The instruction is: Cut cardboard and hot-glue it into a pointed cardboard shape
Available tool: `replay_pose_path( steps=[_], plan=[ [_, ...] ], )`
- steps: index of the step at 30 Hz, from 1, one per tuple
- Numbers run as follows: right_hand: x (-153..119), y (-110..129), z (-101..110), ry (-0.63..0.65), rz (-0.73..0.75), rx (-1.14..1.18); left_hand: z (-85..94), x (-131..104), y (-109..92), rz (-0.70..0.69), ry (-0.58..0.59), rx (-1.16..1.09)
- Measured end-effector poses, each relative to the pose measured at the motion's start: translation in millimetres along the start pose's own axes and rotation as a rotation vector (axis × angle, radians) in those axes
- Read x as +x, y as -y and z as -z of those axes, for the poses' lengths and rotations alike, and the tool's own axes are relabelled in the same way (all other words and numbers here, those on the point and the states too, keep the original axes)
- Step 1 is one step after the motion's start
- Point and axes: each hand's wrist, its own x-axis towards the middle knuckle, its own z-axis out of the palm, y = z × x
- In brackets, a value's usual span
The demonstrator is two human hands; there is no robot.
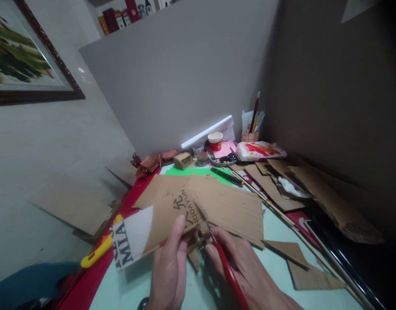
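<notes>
My left hand grips a cardboard piece by its lower edge, thumb on top. That piece carries dark printed letters and a white patch at its left end. In my right hand is a pair of scissors with long red handles. Their blades meet the right end of the cardboard piece, close to the printing. A small pointed cardboard scrap shows below, between my hands. Behind the held piece lies a larger flat cardboard sheet. My right fingertips are partly hidden by the handle.
A yellow utility knife lies at left on the red edge. Cardboard offcuts and long thin sticks lie at right, near stacked cardboard. Farther back are a black pen-like tool, paper cup and brush holder.
</notes>
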Motion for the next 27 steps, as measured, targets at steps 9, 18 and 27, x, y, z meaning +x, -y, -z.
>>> replay_pose_path(
  steps=[9,18,27],
  plan=[
    [-0.2,-6.7,-4.6,-0.031,0.051,-0.075,-1.0,0.2,2.2,0.004,0.006,-0.040],
    [3.9,7.9,11.3,0.033,-0.151,0.019,-0.4,-3.9,7.5,0.023,0.034,-0.003],
    [4.7,-16.9,-1.3,-0.034,-0.059,-0.004,-4.9,-2.5,12.5,0.053,0.071,-0.009]
  ],
)
